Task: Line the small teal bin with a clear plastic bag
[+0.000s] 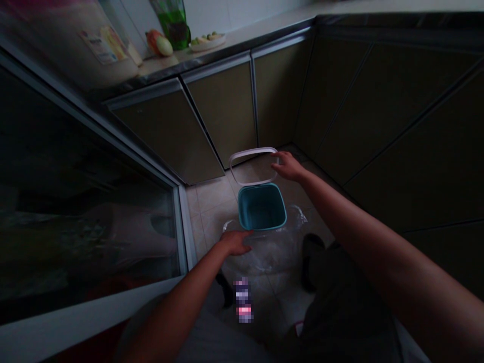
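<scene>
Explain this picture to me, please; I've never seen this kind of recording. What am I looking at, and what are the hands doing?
There is no machine here: this is a view from a camera worn on a person's head, looking down at their own arms. On the tiled floor stand a teal plastic bin and a clear plastic bag against it. The left hand rests on the bag. The right hand is at a white plastic rim, its fingers at the edge. Neither clearly holds anything. Kitchen cabinets stand behind.

Dim, shadowy, wide-angle edges bent
</scene>
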The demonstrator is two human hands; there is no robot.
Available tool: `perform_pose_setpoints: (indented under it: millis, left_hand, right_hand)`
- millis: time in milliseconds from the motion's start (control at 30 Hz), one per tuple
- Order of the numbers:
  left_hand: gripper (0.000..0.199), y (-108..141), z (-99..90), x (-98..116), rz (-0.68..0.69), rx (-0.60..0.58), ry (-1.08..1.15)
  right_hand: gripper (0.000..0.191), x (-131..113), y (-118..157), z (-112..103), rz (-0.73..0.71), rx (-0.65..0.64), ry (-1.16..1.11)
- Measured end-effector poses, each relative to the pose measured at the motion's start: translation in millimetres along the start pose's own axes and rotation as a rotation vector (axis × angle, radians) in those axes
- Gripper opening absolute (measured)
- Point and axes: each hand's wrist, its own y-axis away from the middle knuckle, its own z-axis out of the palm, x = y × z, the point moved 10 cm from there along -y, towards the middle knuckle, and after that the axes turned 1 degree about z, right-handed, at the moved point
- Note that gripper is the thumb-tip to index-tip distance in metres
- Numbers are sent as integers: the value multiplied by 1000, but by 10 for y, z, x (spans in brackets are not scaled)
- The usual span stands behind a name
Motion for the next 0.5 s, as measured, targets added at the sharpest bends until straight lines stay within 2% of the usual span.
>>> perform_pose_setpoints:
  millis: [100,200,267,333,367,433,500]
  left_hand:
    - [62,22,-145,35,-5,70,-31]
    - [38,83,-480,-9,-71,264,-46]
    - [31,161,-711,-139,-176,413,-84]
    - [35,231,-836,-335,-297,501,-127]
    - [43,246,-842,-454,-357,508,-139]
    - [56,216,-735,-689,-438,444,-124]
    - [52,113,-543,-817,-411,335,-67]
  right_hand:
    - [56,-7,20,-39,29,-7,16]
    - [47,24,76,-32,49,-46,74]
    - [38,129,160,55,85,-122,136]
    - [34,312,298,201,139,-222,224]
    - [36,426,385,287,170,-277,279]
    - [47,688,591,480,235,-409,399]
    - [54,951,846,699,292,-600,481]
